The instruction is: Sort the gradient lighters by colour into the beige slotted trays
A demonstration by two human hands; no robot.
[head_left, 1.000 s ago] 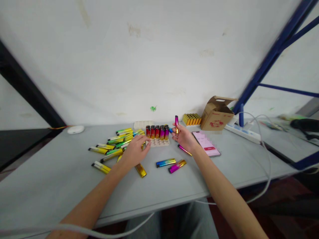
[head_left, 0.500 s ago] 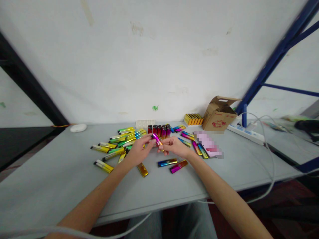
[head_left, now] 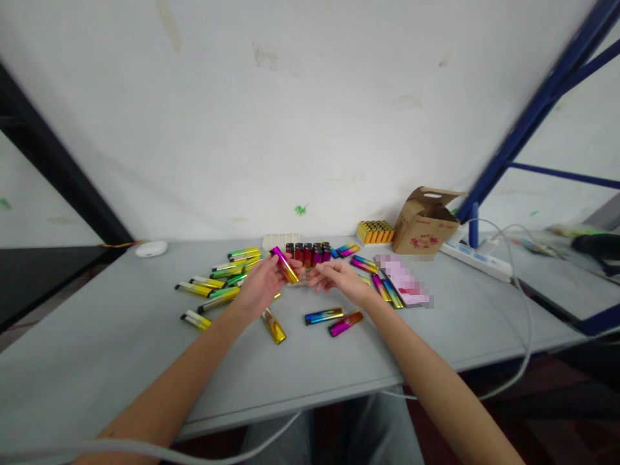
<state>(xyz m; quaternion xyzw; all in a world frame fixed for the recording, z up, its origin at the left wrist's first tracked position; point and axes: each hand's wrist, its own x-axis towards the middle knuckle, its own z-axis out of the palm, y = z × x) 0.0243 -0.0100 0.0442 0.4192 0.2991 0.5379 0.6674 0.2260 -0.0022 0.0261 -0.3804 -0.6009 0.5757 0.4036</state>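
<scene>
Head view, live at the desk: the left hand (head_left: 261, 289) is raised above the grey desk (head_left: 101, 368), pinching a slim magenta-to-gold metallic lighter (head_left: 285, 265) on a tilt, right in front of a block of upright dark-red lighters (head_left: 306, 254). Just beside it, the right hand (head_left: 341, 276) hangs palm down, fingers loosely spread, holding nothing.

Lighters (head_left: 219, 299) on table (head_left: 97, 361), cardboard box (head_left: 425, 223) behind (right)

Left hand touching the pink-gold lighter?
Touching. The head view shows the pink-gold lighter held in the fingers of the left hand, with no gap.
</scene>
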